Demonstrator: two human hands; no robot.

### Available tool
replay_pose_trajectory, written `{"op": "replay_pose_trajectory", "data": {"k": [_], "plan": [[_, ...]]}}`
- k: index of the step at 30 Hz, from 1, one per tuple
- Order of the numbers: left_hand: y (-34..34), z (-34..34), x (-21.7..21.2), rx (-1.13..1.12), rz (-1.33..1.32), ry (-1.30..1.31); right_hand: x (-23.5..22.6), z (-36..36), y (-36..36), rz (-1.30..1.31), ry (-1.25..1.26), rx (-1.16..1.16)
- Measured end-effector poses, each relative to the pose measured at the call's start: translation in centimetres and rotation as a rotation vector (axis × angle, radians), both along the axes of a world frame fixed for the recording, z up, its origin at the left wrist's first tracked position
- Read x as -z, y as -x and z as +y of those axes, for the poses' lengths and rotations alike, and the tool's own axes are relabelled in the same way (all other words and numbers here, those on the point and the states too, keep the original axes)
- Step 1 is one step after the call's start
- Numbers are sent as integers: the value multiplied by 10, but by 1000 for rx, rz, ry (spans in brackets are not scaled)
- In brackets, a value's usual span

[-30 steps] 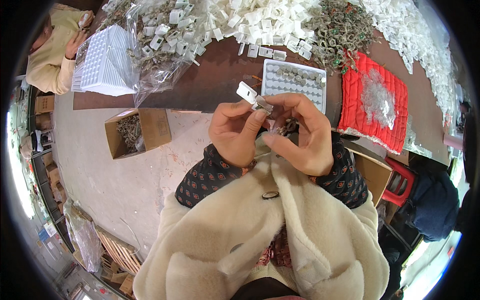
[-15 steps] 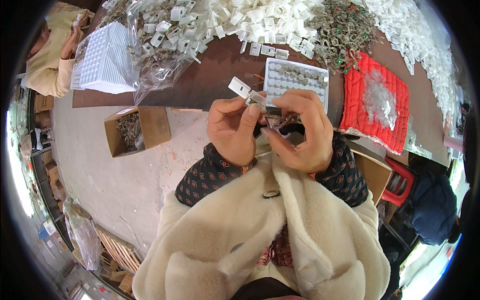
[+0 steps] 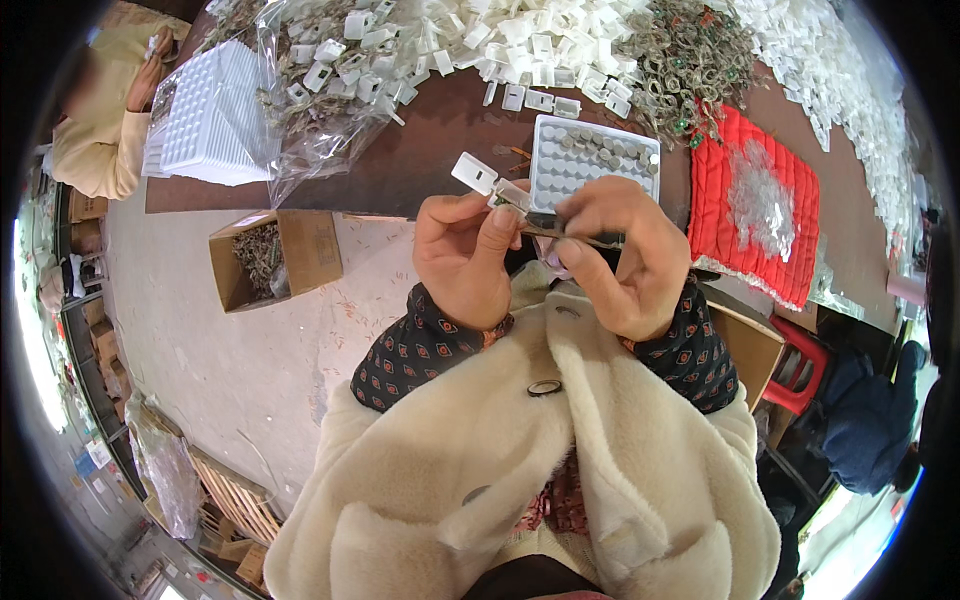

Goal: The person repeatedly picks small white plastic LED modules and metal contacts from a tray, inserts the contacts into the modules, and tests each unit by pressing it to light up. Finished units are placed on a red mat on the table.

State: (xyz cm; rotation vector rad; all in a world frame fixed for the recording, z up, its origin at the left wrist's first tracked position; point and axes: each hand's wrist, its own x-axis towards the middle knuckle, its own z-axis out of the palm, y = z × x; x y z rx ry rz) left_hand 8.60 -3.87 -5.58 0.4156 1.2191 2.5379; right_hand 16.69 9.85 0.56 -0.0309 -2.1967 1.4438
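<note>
My left hand (image 3: 462,255) pinches a small white plastic case (image 3: 476,174) between thumb and fingers, its flap standing open to the upper left. My right hand (image 3: 640,262) is closed on a thin dark strip (image 3: 600,240) that runs across to the case. The right fingers are partly smeared by motion, and the strip's far end is hidden by them. Just beyond both hands lies a white tray (image 3: 545,205) with rows of round pockets, several holding silvery discs (image 3: 610,152) like button cells.
White plastic cases (image 3: 540,40) lie heaped at the back, beside a tangle of dark, clear-looking parts (image 3: 690,60). On the right, a red quilted cloth (image 3: 708,200) bears small clear pieces. Stacked white trays (image 3: 220,115) stand left, near another person (image 3: 105,140). A cardboard box (image 3: 315,250) sits below.
My right hand has shifted slightly right, drawing the dark strip out straighter. The left hand keeps the white case in nearly the same place.
</note>
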Motion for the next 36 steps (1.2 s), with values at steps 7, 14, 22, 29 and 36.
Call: {"op": "replay_pose_trajectory", "data": {"k": [7, 14, 22, 29, 36], "plan": [[-7, 3, 0, -24, 104, 25, 1, -17, 5, -297, 501, 38], [-10, 4, 0, -38, 129, 29, 9, -21, 4, -301, 583, 61], [-8, 2, 0, -54, 159, 15, 10, -18, 4, -216, 733, 10], [-5, 2, 0, -8, 228, 63, -10, -17, 0, -323, 429, 106], [-1, -3, 3, 187, -75, -116, 4, -6, 9, -297, 725, 56]]}}
